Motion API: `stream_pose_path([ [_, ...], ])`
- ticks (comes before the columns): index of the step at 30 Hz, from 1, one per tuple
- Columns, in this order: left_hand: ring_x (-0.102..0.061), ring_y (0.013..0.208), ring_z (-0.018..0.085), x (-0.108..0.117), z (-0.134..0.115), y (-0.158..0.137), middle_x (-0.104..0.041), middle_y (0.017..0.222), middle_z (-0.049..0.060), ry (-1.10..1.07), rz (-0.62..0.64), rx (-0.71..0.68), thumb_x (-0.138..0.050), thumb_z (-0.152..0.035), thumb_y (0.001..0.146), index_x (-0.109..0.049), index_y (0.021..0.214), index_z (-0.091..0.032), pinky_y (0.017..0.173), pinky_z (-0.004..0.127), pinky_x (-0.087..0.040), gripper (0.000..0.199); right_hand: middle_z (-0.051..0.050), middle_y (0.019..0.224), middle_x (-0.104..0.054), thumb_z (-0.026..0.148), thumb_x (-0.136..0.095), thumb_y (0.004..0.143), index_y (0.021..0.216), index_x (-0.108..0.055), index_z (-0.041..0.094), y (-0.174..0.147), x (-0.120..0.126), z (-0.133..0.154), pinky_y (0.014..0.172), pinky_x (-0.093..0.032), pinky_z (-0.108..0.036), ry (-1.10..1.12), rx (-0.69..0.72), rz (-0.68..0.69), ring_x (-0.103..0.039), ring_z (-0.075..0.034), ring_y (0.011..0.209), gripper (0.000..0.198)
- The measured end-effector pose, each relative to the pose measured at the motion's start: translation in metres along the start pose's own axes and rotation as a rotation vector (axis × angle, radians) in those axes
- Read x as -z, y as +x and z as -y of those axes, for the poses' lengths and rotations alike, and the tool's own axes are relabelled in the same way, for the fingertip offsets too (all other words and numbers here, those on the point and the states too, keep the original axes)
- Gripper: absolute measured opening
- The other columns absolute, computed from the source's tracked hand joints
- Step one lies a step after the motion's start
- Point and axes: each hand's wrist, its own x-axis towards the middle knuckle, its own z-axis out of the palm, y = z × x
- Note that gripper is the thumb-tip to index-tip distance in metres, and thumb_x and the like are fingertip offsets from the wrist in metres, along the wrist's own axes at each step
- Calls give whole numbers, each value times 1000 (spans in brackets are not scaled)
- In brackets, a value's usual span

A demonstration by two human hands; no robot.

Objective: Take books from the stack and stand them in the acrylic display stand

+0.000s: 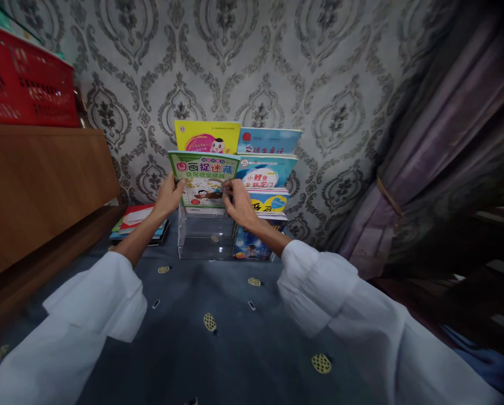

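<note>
Nearest, a dark blue cloth printed with yellow pineapples covers the surface, and two loose white sleeves reach over it. Towards its far edge stands a tiered, clear plastic book rack. A dark blue picture book fills the rack's front right corner; the cloth's print shows through the plastic at the front left.

Above that left part, a thin, green-bordered paperback book stands upright, leaning slightly back, at the rack's left column. The left hand is clamped on its left edge, thumb in front, fingers hidden behind. The right hand, fingers curled, touches its right edge low down; I cannot tell whether it pinches the cover.

A steady placement probably calls for keeping the top edge level, lowering both sides evenly and freeing the right fingers before they jam against the neighbouring column. Whether the lower edge is seated is unclear.

Beside the rack's left edge lies a flat stack of books. Behind the green-bordered book rises a bright yellow book; along the right column, blue-covered books step up towards the grey patterned wallpaper.
</note>
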Motion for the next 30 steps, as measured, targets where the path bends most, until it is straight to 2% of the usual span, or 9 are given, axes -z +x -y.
stream_pose_path([
  [4,-63,113,25,-3,0,-1,-68,114,11,49,21,-20,-44,-34,101,-54,118,-18,105,44,-46,26,-13,109,-58,11,-45,85,108,-55,18,0,2,-5,98,-53,-45,-39,-22,69,-59,-27,106,26],
  [7,-62,116,30,-1,-3,-1,-67,113,16,212,55,-16,-43,-30,98,-55,113,-14,106,47,-44,25,-14,109,-58,12,-47,86,104,-59,18,1,7,-1,99,-51,-48,-111,-24,76,-58,-30,108,22],
  [9,-61,118,35,0,-6,-2,-66,114,21,333,83,13,-44,-29,97,-55,109,-12,106,48,-43,24,-16,119,-56,13,-48,87,106,-59,19,0,10,4,104,-48,-52,-139,-1,28,-55,-31,116,23],
  [12,-63,116,37,-2,-8,-7,-65,116,24,409,87,77,-44,-30,96,-50,115,-9,102,49,-46,29,-16,140,-47,14,-47,90,118,-57,20,-3,10,8,115,-39,-56,-125,46,-48,-44,-32,135,30],
  [14,-65,112,37,-4,-7,-10,-66,115,23,399,66,98,-45,-31,95,-45,121,-9,99,49,-48,34,-16,147,-44,15,-47,90,126,-53,20,-6,8,8,119,-34,-57,-116,44,-60,-38,-32,142,37],
  [17,-63,117,35,-7,-5,-13,-64,122,23,359,7,63,-46,-31,94,-42,126,-11,101,48,-48,38,-20,147,-45,18,-47,90,137,-49,16,-9,4,4,121,-33,-56,-123,7,-47,-39,-33,143,47],
  [21,-58,125,35,-10,-6,-7,-62,126,25,336,-9,9,-39,-29,96,-48,119,-12,104,49,-45,30,-22,146,-49,21,-47,91,141,-48,12,-10,1,-4,121,-33,-56,-130,-27,-34,-42,-33,142,51],
  [25,-64,116,34,-11,-9,5,-68,117,20,264,23,94,-33,-31,99,-51,115,-16,99,49,-48,29,-19,149,-50,22,-49,89,144,-47,15,-8,-3,-11,120,-34,-57,-102,-46,-32,-42,-33,143,55],
  [30,-65,115,33,-14,-11,23,-70,117,17,217,17,216,-34,-33,100,-57,109,-18,97,45,-49,30,-20,153,-46,24,-48,92,145,-48,12,-7,-6,-14,123,-30,-58,-114,-54,-26,-40,-33,145,54],
])
